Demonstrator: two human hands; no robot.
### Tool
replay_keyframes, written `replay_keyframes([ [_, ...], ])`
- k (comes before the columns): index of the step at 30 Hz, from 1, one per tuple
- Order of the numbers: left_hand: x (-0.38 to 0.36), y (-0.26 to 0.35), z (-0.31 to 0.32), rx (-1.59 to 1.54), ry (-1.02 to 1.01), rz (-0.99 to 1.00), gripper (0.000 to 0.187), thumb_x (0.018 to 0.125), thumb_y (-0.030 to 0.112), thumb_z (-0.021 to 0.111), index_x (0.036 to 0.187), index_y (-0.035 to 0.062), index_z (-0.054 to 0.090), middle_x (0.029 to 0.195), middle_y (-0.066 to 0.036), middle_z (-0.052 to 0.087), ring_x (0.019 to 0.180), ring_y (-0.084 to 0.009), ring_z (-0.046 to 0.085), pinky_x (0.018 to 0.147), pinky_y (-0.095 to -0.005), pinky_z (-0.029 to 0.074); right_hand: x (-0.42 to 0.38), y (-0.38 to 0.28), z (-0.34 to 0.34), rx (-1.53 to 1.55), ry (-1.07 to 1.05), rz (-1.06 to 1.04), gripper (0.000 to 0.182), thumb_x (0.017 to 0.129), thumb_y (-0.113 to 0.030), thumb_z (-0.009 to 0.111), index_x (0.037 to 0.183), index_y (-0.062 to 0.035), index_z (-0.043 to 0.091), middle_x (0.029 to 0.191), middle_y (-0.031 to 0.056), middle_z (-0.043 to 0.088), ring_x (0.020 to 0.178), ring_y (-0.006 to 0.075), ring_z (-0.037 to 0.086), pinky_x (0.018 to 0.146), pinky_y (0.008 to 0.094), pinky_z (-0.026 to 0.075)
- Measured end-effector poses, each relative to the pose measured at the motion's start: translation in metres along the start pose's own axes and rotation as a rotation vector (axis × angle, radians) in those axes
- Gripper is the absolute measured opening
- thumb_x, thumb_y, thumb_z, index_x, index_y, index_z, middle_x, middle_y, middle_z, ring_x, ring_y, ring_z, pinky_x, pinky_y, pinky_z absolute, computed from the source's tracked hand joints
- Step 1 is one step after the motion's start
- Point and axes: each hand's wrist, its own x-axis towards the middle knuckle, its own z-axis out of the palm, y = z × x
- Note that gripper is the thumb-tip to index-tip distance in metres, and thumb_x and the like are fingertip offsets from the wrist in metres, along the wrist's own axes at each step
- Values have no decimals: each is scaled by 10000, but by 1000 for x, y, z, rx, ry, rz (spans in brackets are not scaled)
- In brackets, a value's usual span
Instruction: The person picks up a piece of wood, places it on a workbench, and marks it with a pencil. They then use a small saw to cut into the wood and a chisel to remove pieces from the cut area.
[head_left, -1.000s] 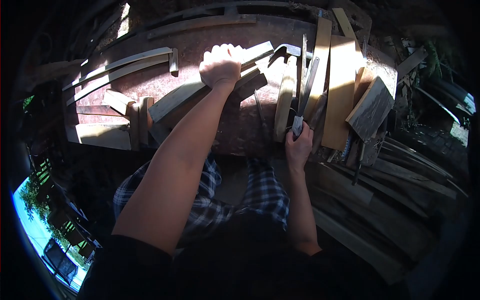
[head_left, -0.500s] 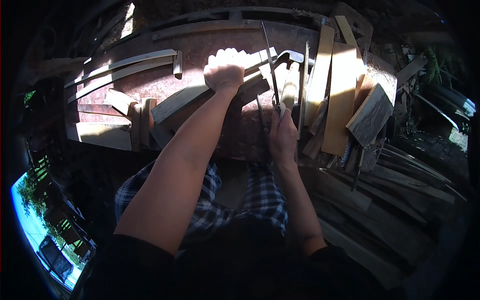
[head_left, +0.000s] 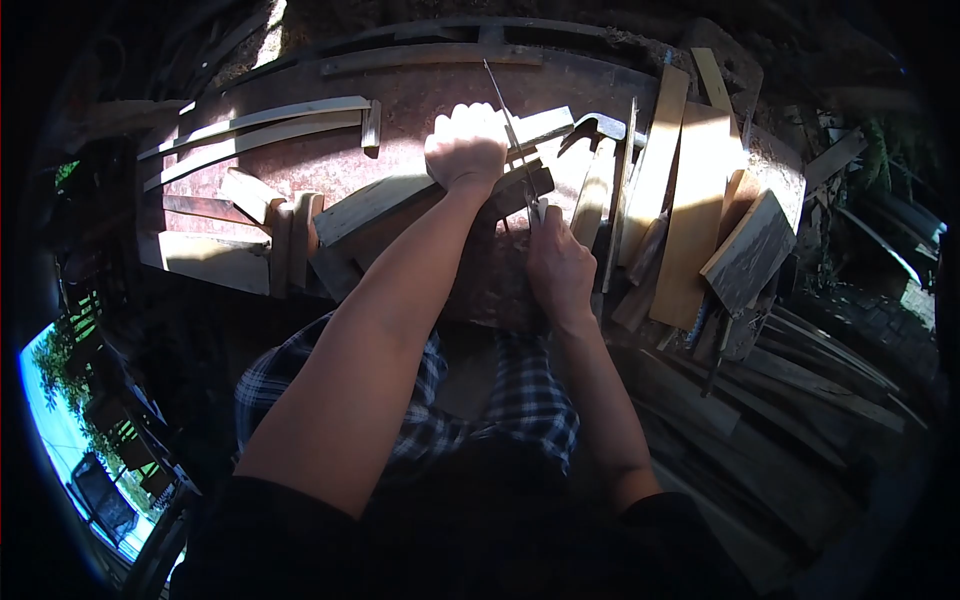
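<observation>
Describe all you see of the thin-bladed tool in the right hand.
Its long, narrow blade looks like dark metal; the right hand has its grip around the pale handle, hiding part of it. The blade slants away and leftward across the pale board, beside the left hand, its tip beyond the board. Whether it touches the board is unclear; teeth, if any, can't be made out.

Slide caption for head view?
Left hand gripping a wooden plank, right hand holding a handsaw across it.
</observation>
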Motion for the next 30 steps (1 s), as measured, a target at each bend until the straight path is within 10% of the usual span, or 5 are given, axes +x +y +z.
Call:
replay_keyframes([
  [13,-2,1,-6,-3,-25,-10,145,834,302,558,841,170,619,857,-21,605,806,-233,611,615,-387,508,34,-15,-6,-156,-37,-39,154,915,-191,512,968,-62,449,744,135,655,639,340,683,504,438,528],
  [30,6,4,-7,18,-60,-46,126,871,269,529,886,156,584,886,-32,610,817,-239,627,610,-407,534,-3,-6,-42,-72,-282,65,225,979,-249,428,1016,-27,447,738,241,659,714,445,657,626,540,514],
])
